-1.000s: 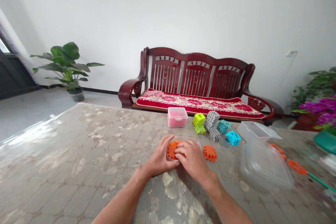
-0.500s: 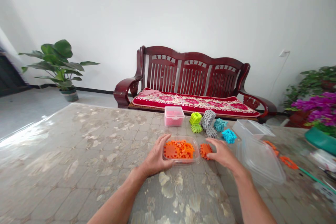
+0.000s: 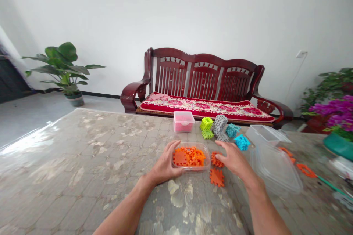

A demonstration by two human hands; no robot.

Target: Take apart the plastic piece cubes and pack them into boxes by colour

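**A:** What are the fingers doing?

**B:** The left hand [image 3: 164,166] is curled round the near left corner of the clear tray [image 3: 193,169], thumb lying up along its side wall, so it has hold of it. The right hand [image 3: 234,159] is open with fingers spread. Only its fingertips [image 3: 220,153] rest on an orange stack [image 3: 215,160] just beside the tray's right wall, and it grips nothing.

**A:** And the tray itself?

**B:** It sits on the table [image 3: 82,154] between the two hands, filled with orange toothed pieces [image 3: 190,156].

**A:** What has changed?

**B:** Half a second ago only the stack lay beside the tray. Now one flat orange tile [image 3: 217,177] lies alone on the table, just in front of the stack. A second ago both hands covered the tray, and the right one has since moved off to its right side. The left hand's hold looks the same.

**A:** Farther out?

**B:** Behind the tray stand a pink box [image 3: 183,121] and clusters of lime-green pieces [image 3: 206,124], grey pieces [image 3: 220,126], teal pieces [image 3: 231,130] and blue pieces [image 3: 242,142]. To the right lie a clear lid [image 3: 275,169], a clear tub [image 3: 264,134] behind it, and orange-handled scissors [image 3: 303,169]. The tabletop is glossy with a marbled floral pattern. Beyond it, a dark red wooden bench [image 3: 204,77] with a red floral cushion stands against a white wall. A potted plant [image 3: 64,68] is at the left and purple flowers [image 3: 333,112] at the right.
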